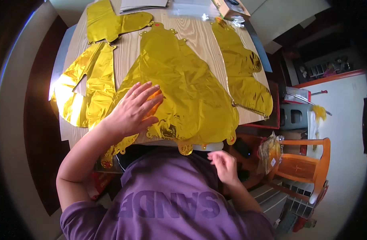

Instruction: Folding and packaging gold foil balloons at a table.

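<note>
A large flat gold foil balloon point(191, 84), not inflated, lies across the middle of the table with its lower edge over the front rim. My left hand point(131, 107) rests palm down on its left part, fingers stretched and a little apart. Small round tabs stick out along the foil's edges, one hanging just past the table front. Beside that tab, close to my body, my right hand point(224, 165) hovers apart from the foil with fingers loosely curled in. Nothing shows in it.
More flat gold foil balloons lie around it: one at the left point(101, 70), one at the far left point(101, 20), one at the right point(239, 60). Clear plastic bags point(193, 9) and a cardboard box point(230, 9) sit at the back. A wooden chair point(301, 166) stands right.
</note>
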`<state>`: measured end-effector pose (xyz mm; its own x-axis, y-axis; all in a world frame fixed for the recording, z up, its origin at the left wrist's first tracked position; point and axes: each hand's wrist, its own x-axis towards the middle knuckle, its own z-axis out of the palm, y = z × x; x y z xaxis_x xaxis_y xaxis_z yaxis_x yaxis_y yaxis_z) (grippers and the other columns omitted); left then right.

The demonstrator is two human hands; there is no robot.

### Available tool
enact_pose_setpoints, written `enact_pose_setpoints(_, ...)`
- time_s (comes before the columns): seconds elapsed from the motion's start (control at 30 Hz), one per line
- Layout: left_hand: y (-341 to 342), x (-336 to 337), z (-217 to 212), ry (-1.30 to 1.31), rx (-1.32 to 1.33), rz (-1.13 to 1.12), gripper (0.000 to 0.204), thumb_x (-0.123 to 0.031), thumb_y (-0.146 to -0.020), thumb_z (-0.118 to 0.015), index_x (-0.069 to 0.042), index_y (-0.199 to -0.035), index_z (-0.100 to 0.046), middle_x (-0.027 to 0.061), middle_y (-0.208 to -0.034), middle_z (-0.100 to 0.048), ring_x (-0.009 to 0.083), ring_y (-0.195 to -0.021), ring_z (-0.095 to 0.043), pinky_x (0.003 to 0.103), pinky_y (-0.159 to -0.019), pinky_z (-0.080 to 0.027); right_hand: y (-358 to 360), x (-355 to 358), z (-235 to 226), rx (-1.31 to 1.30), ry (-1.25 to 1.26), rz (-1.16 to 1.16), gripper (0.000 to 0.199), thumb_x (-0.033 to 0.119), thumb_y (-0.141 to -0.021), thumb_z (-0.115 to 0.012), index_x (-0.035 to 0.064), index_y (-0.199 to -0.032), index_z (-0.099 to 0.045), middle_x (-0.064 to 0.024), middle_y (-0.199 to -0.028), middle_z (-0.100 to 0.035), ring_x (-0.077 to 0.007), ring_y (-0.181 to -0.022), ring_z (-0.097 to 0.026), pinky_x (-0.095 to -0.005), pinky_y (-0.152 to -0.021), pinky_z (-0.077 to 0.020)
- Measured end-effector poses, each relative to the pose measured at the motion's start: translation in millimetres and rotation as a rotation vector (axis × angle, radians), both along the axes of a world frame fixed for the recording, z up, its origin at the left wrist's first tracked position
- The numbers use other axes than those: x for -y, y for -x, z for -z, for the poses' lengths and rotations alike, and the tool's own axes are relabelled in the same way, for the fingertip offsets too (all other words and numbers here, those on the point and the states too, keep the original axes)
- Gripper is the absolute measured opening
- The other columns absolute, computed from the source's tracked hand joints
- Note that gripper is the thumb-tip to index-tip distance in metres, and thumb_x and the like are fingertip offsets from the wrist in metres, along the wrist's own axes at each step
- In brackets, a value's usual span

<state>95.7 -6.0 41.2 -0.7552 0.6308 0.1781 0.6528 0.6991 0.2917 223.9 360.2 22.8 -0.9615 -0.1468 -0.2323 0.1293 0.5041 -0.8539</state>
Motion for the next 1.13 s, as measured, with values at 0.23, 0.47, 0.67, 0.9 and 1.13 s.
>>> enact_pose_setpoints(0.23, -6, -3, 8, 0.016, 0.014, 0.069, 0.071, -0.037, -0.087, -0.072, -0.006, -0.146, -0.047, 0.0192, -0.154, -0.041, 0.0388, -0.145, -0.036, 0.054, -0.12, -0.028, 31, 48, 9, 0.275, 0.517, 0.431, 0.044, 0.043, -0.101, -0.062, 0.0012, -0.103, -0.073, -0.0095, -0.084, -0.075, -0.012, -0.059, -0.067, -0.0209, -0.052, -0.0425)
enact_pose_setpoints(0.47, -8, -4, 7, 0.007, -0.003, 0.064, 0.07, -0.038, -0.089, -0.07, -0.006, -0.147, -0.047, 0.0191, -0.153, -0.042, 0.0387, -0.145, -0.037, 0.053, -0.12, -0.029, 33, 53, 7, 0.158, 0.466, 0.425, 0.033, 0.033, -0.099, -0.067, 0.0017, -0.104, -0.074, -0.0053, -0.081, -0.072, -0.0103, -0.057, -0.065, -0.0201, -0.048, -0.0417)
enact_pose_setpoints(0.67, -6, -3, 10, 0.0, 0.019, 0.07, 0.072, -0.041, -0.09, -0.069, -0.006, -0.148, -0.047, 0.0199, -0.153, -0.043, 0.0389, -0.145, -0.036, 0.054, -0.12, -0.028, 37, 54, 5, 0.155, 0.535, 0.439, 0.026, 0.026, -0.099, -0.067, 0.0013, -0.103, -0.072, -0.0053, -0.083, -0.072, -0.0116, -0.057, -0.065, -0.021, -0.046, -0.0446)
enact_pose_setpoints(0.9, 0, -7, -1, -0.07, -0.013, 0.051, 0.064, -0.04, -0.089, -0.071, -0.007, -0.141, -0.053, 0.0187, -0.148, -0.047, 0.0386, -0.141, -0.042, 0.054, -0.118, -0.031, 40, 57, -4, 0.104, 0.473, 0.456, 0.02, 0.02, -0.098, -0.066, 0.0007, -0.102, -0.069, -0.0054, -0.084, -0.071, -0.0135, -0.056, -0.066, -0.0216, -0.045, -0.044)
enact_pose_setpoints(1.13, 10, -9, 17, -0.09, -0.002, 0.12, 0.07, -0.04, -0.083, -0.078, -0.008, -0.14, -0.053, 0.0184, -0.147, -0.048, 0.0385, -0.141, -0.042, 0.054, -0.118, -0.031, 48, 52, -2, -0.182, 0.34, 0.372, 0.015, 0.007, -0.097, -0.064, -0.0006, -0.108, -0.07, -0.0069, -0.091, -0.071, -0.011, -0.069, -0.068, -0.0264, -0.055, -0.0591)
